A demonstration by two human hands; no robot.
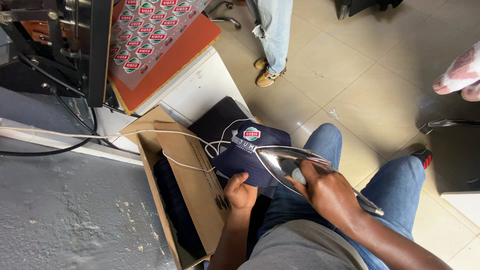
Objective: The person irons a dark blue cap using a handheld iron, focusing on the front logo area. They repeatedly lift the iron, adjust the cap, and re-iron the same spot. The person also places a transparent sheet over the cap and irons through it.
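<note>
Tiled floor below, right hand (327, 192) grips an iron (280, 160) over a navy cap (250, 150) clutched by left hand (240, 192).

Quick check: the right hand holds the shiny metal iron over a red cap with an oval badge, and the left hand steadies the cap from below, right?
Not quite: the head view shows a navy blue fabric cap, not red. The rest stands: right hand grips the shiny metal iron over it, and left hand steadies it from below.
</note>
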